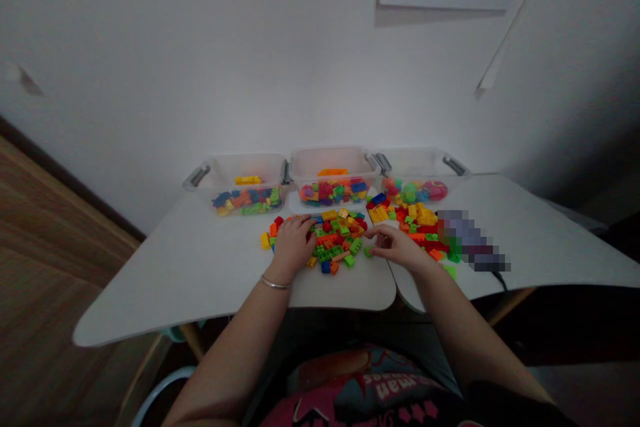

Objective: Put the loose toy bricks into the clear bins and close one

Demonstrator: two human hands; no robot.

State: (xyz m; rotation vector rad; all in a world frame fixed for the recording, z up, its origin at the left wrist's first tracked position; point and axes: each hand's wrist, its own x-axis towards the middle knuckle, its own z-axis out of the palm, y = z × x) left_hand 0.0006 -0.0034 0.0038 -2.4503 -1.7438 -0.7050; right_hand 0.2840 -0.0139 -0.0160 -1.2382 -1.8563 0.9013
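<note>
My left hand [294,247] rests on the near left side of a loose pile of plastic building bricks [335,243], with a thin metal bangle [275,283] on that wrist. My right hand [395,247] lies at the pile's right side, its fingertips around a small green brick [369,251] on the white tabletop [345,290]. A second pile of mostly red, yellow and green bricks [413,227] spreads beyond my right hand. Whether either hand grips a brick is hidden by the fingers.
Along the wall stand several clear plastic bins with grey handles: left [240,170], middle [335,163], right [420,163], all holding coloured bricks. A pixelated object [473,240] with a dark cable lies on the right tabletop [560,247]. A wooden floor [50,267] shows at left.
</note>
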